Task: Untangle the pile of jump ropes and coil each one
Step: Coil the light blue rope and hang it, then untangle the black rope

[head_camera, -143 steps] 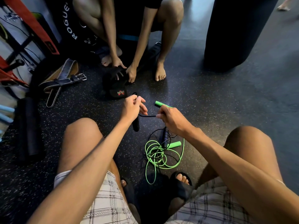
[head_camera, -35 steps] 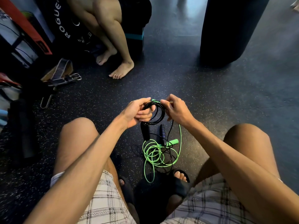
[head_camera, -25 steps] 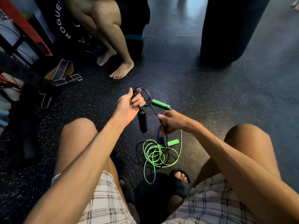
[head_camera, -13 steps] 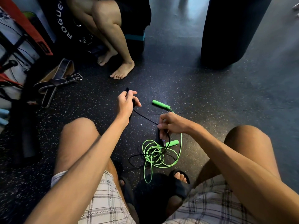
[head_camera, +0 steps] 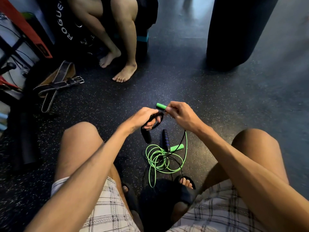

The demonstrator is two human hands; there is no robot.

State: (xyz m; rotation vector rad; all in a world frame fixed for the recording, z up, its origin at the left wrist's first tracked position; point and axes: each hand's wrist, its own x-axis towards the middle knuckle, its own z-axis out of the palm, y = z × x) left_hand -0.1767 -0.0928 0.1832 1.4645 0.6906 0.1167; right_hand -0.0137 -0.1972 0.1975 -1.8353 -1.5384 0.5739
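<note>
Left hand (head_camera: 142, 118) grips coiled black rope (head_camera: 156, 121) — right hand (head_camera: 180, 114) pinches its cord.

Dim indoor scene, cool bluish cast. Light coming from far top, glaring pale off rubber floor (head_camera: 192, 17) near upper edge. Punching bag (head_camera: 237, 30) showing as near-black mass, no surface detail. Forearms and knees catching warmer light from above. Deep shadow pooling between legs around sandals (head_camera: 185, 190). Wide-angle lens bending edges, stretching forearms at bottom corners. Left hand (head_camera: 143, 118) and right hand (head_camera: 181, 114) blurring slightly; green rope (head_camera: 158, 158) staying sharp, vivid.
</note>
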